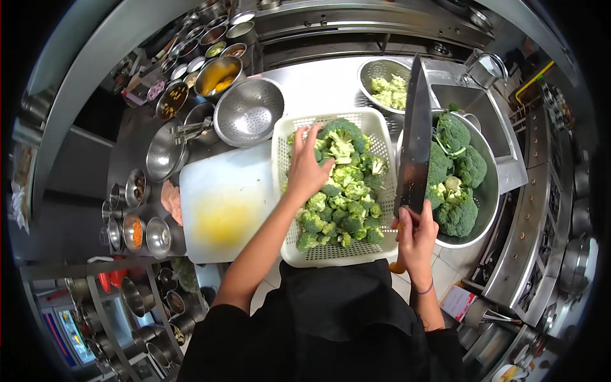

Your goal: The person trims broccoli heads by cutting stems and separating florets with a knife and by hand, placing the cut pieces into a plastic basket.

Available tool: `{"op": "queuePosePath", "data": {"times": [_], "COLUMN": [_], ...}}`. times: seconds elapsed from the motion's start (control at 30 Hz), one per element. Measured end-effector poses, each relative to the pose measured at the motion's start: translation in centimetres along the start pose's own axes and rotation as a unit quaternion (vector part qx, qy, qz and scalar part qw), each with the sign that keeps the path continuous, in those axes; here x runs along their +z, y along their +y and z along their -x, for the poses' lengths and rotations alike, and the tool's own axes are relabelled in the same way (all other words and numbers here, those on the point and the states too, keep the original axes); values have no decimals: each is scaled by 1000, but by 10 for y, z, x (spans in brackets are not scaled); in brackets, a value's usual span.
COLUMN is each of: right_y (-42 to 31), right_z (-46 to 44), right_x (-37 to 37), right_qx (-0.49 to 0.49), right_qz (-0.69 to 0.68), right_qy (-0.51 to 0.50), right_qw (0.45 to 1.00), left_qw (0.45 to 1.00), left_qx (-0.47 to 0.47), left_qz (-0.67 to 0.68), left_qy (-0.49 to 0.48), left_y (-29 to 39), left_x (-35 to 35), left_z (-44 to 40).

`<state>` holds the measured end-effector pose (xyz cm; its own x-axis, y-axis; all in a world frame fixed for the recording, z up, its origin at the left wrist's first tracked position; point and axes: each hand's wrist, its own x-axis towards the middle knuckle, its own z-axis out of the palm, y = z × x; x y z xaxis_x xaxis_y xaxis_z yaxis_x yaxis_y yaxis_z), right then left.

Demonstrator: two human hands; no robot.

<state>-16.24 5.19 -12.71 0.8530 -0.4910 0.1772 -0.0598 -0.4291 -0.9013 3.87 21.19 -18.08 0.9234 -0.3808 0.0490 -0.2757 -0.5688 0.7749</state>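
Observation:
My right hand (417,239) is closed round the handle of a large knife (416,137), its broad blade pointing up and away from me. My left hand (308,167) has its fingers apart over the left side of a white perforated basket (387,184), touching or just above the broccoli in it. Cut broccoli florets (350,210) fill the basket, with a larger broccoli head (342,139) at its far end. Right of the knife, whole broccoli heads (457,213) lie in a big metal bowl (491,207).
Left of the basket lies a white cutting board (223,178) with a yellow stain. Beyond it stand an empty colander (249,111) and several metal bowls. A colander (366,73) of pale green pieces sits at the back, near a sink (468,105).

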Motion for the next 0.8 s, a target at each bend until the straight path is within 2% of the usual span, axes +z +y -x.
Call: {"op": "queuePosePath", "data": {"times": [0.03,0.2,0.23,0.3,0.37,0.43,0.5,0.57,0.6,0.67,0.77,0.8], "right_y": [0,9,10,14,17,18,25,32,35,33,34,34], "right_z": [3,28,32,41,48,56,65,69,69,59,49,46], "right_x": [-7,-25,-27,-29,-35,-39,-41,-40,-39,-34,-22,-16], "right_qx": [9,88,118,129,143,150,157,162,162,159,102,76], "right_qz": [6,16,20,7,-4,-14,-21,-29,-28,-8,60,77], "right_qy": [-6,-42,-55,-45,-33,-18,2,17,14,-14,-47,-61], "right_qw": [1000,995,991,991,989,988,987,986,986,987,992,992], "left_qw": [998,970,969,926,920,920,935,958,956,988,966,982], "left_qx": [56,115,118,98,118,55,85,141,139,-34,-74,-55], "left_qz": [-40,-145,-148,-249,-276,-292,-244,-170,-175,69,243,182], "left_qy": [10,-157,-161,-267,-251,-257,-243,-185,-188,-134,-36,11], "left_y": [-5,5,6,14,16,36,8,-25,-45,-87,-66,-76], "left_x": [2,28,33,45,46,20,-5,-24,-20,-16,-2,1], "left_z": [-19,-95,-107,-124,-125,-107,-87,-64,-54,-35,-9,-5]}}
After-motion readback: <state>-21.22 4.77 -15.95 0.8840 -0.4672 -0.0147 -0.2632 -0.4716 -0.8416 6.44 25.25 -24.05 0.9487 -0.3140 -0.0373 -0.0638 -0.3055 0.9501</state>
